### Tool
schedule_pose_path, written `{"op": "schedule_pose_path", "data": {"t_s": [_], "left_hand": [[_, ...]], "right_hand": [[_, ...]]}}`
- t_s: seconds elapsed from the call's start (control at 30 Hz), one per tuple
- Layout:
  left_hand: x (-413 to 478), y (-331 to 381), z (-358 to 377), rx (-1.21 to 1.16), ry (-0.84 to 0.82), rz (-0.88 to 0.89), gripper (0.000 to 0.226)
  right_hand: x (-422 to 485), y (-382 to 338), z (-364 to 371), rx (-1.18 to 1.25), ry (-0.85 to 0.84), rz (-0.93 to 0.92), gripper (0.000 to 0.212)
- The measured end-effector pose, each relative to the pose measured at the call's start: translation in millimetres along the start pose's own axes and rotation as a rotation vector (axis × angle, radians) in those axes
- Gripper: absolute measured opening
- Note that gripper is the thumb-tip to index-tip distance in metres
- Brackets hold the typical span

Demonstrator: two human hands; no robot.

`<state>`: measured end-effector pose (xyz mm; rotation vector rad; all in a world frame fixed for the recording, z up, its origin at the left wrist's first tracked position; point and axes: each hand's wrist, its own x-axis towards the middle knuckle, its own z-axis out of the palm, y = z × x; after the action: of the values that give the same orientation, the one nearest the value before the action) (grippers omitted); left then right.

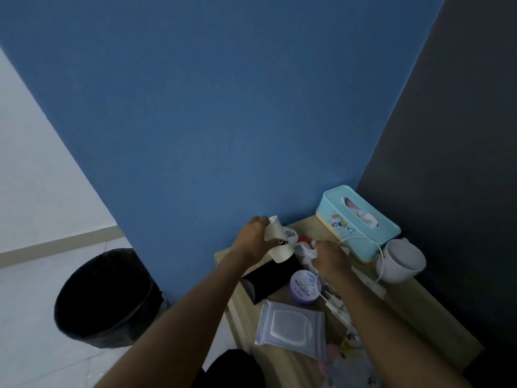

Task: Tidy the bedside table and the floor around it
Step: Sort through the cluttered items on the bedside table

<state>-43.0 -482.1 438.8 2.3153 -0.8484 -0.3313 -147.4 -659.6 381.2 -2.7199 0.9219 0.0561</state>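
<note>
Gripping the paper cup (pixel 281 252), left fingers (pixel 258 221) encircle it.

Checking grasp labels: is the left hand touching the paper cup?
Touching. The head view shows the left hand with its fingers and thumb curled round the paper cup, with no gap between them.

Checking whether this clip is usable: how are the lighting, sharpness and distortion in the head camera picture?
Head view: dim, bluish light, no glare; wide-angle stretch splays the edges of the blue wall; the left hand and its paper cups look slightly soft; the black bin sinks into shadow; large print on the purple jar is readable.
</note>
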Motion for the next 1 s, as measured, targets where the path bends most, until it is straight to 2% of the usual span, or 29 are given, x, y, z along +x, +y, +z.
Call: {"op": "schedule_pose_path", "data": {"t_s": [0.1, 0.23, 0.37, 0.47, 0.57, 0.73, 0.87, 1.0], "left_hand": [[0.1, -4.4, -1.2, 0.007, -0.005, -0.005, 0.046], [-2.5, -2.8, -2.1, 0.005, -0.016, -0.024, 0.049], [-3.9, 13.6, -10.3, -0.002, 0.005, 0.012, 0.048], [-7.9, 30.0, -23.7, -0.013, 0.047, 0.055, 0.046], [-19.1, 44.3, -41.5, -0.039, 0.092, 0.082, 0.051], [-63.6, 36.1, -67.0, -0.041, 0.138, 0.005, 0.042], [-116.7, -24.0, -89.3, 0.028, 0.138, -0.135, 0.035], [-178.1, -104.4, -116.7, 0.137, 0.139, -0.354, 0.031]], "right_hand": [[-0.9, 0.6, -1.4, -0.096, 0.075, -0.022, 0.021], [-0.9, -4.0, -24.0, -0.03, 0.075, -0.05, 0.028], [-2.7, -23.1, -76.8, 0.105, 0.241, -0.057, 0.03], [-11.6, -39.6, -119.3, 0.152, 0.395, -0.113, 0.023], [-24.6, -56.4, -144.7, 0.152, 0.426, -0.155, 0.02], [-61.2, -92.3, -113.9, 0.085, 0.278, -0.214, 0.026], [-99.4, -157.8, -40.6, 0.102, 0.07, -0.351, 0.023], [-143.7, -236.3, 17.8, 0.148, -0.093, -0.499, 0.019]]}}
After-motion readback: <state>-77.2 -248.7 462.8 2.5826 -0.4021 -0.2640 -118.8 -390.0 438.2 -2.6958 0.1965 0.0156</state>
